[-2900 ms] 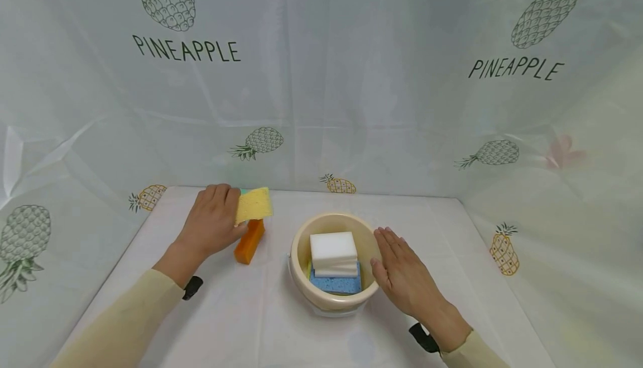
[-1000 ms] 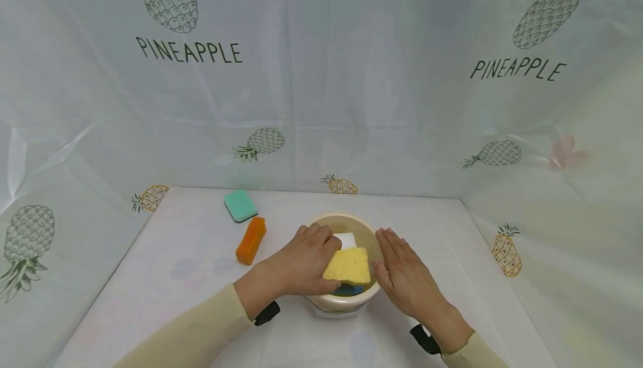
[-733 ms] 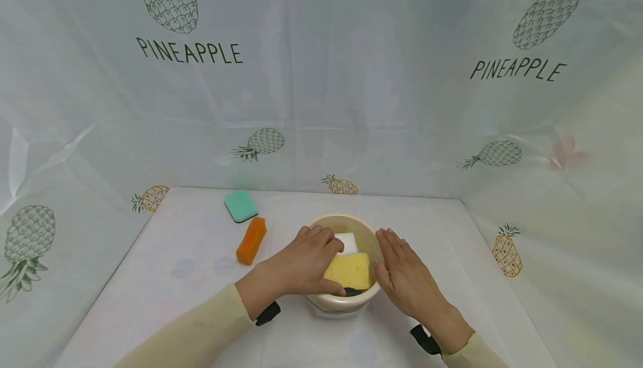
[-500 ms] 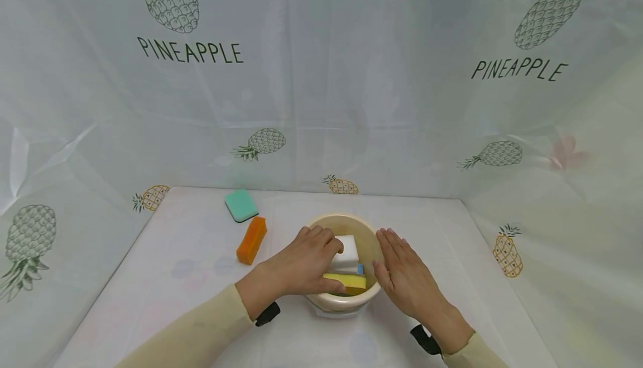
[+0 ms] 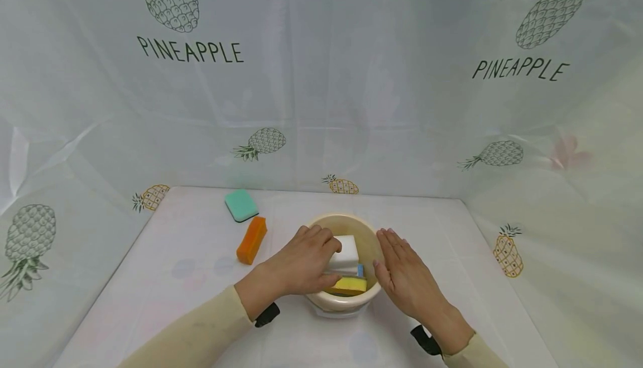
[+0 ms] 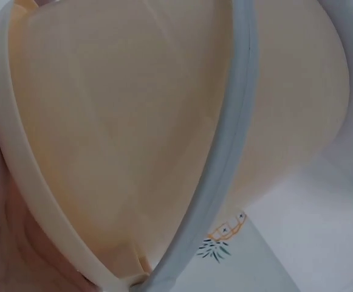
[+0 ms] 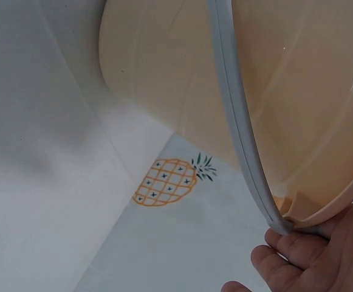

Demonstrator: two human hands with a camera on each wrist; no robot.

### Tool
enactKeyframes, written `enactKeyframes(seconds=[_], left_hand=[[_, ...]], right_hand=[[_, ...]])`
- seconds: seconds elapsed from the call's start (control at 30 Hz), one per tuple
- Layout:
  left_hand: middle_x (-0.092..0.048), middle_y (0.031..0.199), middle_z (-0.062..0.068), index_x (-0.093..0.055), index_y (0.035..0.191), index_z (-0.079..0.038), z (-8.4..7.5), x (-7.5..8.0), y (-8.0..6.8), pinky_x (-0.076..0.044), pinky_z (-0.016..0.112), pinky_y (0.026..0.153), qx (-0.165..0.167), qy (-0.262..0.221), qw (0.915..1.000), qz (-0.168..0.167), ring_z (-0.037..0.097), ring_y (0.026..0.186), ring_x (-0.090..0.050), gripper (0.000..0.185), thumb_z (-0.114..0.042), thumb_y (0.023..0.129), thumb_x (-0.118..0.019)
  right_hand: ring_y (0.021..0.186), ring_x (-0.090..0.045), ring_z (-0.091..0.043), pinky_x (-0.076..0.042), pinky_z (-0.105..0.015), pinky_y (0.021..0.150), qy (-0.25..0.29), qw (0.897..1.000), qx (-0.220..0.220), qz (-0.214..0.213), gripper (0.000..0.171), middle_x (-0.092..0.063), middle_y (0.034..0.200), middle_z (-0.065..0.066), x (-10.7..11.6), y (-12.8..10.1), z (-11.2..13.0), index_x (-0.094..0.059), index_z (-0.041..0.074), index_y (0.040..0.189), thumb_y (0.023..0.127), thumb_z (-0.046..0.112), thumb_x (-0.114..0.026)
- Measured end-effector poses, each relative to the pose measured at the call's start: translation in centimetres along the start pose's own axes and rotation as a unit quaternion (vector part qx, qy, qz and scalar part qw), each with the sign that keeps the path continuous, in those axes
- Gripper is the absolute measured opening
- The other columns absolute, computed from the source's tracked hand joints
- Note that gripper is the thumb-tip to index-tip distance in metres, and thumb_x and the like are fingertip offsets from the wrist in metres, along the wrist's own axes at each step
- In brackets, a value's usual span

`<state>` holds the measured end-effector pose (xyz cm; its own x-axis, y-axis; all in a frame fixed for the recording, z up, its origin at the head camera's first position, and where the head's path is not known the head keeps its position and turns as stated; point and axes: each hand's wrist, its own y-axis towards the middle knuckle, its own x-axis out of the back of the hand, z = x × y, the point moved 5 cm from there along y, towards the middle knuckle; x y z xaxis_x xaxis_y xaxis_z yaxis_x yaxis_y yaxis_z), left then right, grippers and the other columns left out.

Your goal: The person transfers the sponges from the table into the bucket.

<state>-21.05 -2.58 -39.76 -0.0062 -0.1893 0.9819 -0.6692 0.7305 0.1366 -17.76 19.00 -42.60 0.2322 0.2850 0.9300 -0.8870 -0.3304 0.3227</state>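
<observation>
In the head view, a cream bucket (image 5: 372, 259) stands on the white-covered table. Inside it lie white sponges (image 5: 346, 252), a sliver of a blue sponge (image 5: 360, 270) and a yellow sponge (image 5: 351, 286) with a dark underside. My left hand (image 5: 308, 262) reaches over the bucket's left rim, fingers spread and loosely bent, thumb just by the yellow sponge and holding nothing that I can see. It hides part of the contents. My right hand (image 5: 409, 273) rests with straight fingers against the right rim. The left wrist view shows the bucket's wall and its grey handle (image 6: 225, 128).
An orange sponge (image 5: 251, 240) and a green sponge (image 5: 241, 205) with a dark underside lie on the table (image 5: 201, 301) left of the bucket. A pineapple-print sheet (image 5: 321, 89) rises behind the table and at both sides.
My left hand picked up the yellow sponge at the left, carried it into the bucket and let it go; it tipped down toward the near side. My right hand has stayed at the rim.
</observation>
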Motion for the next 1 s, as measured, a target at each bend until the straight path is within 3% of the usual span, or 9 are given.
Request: enactKeyframes(seconds=[0.27,0.43,0.7,0.83,1.0], left_hand=[[-0.063,0.12,-0.001,-0.067,0.125,-0.018,1.1,0.4,0.0,-0.04,0.035,0.096,0.015,0.028,0.9995,-0.01,0.018,0.111,-0.053,0.036,-0.045,0.1,-0.067],[-0.063,0.118,-0.001,-0.068,0.124,-0.018,2.6,1.3,-0.5,-0.042,0.036,0.095,0.027,0.041,0.9985,-0.025,0.018,0.109,-0.054,0.031,-0.041,0.102,-0.066],[-0.065,0.114,0.003,-0.07,0.118,-0.014,7.9,3.5,-2.0,-0.045,0.041,0.092,0.076,0.062,0.9914,-0.087,0.024,0.106,-0.056,0.022,-0.027,0.101,-0.068],[-0.065,0.116,0.005,-0.07,0.12,-0.012,11.1,3.9,-3.1,-0.045,0.045,0.097,0.111,0.078,0.9872,-0.084,0.027,0.109,-0.056,0.024,-0.026,0.1,-0.069],[-0.064,0.116,0.008,-0.07,0.119,-0.008,13.9,4.4,-4.5,-0.046,0.048,0.1,0.127,0.116,0.982,-0.078,0.029,0.109,-0.055,0.025,-0.022,0.099,-0.072]], right_hand=[[0.152,-0.043,-0.039,-0.037,-0.057,0.121,0.001,1.0,0.002,-0.005,0.061,-0.046,0.162,-0.023,0.0,-0.1,-0.1,-0.042,-0.005,0.157,0.109,0.032,-0.051],[0.152,-0.043,-0.039,-0.037,-0.058,0.121,0.001,1.0,0.001,-0.005,0.061,-0.045,0.162,-0.023,0.0,-0.1,-0.1,-0.042,-0.005,0.157,0.109,0.031,-0.05],[0.153,-0.042,-0.038,-0.035,-0.057,0.122,-0.001,1.0,-0.005,0.001,0.061,-0.045,0.162,-0.022,-0.1,-0.1,-0.2,-0.041,-0.005,0.158,0.109,0.031,-0.049],[0.153,-0.042,-0.038,-0.036,-0.056,0.122,-0.001,1.0,-0.004,0.0,0.061,-0.045,0.162,-0.022,-0.1,-0.2,-0.2,-0.042,-0.005,0.157,0.109,0.031,-0.05],[0.153,-0.042,-0.038,-0.035,-0.056,0.122,-0.001,1.0,-0.001,-0.001,0.061,-0.046,0.162,-0.022,-0.2,-0.1,-0.2,-0.042,-0.005,0.157,0.109,0.031,-0.049]])
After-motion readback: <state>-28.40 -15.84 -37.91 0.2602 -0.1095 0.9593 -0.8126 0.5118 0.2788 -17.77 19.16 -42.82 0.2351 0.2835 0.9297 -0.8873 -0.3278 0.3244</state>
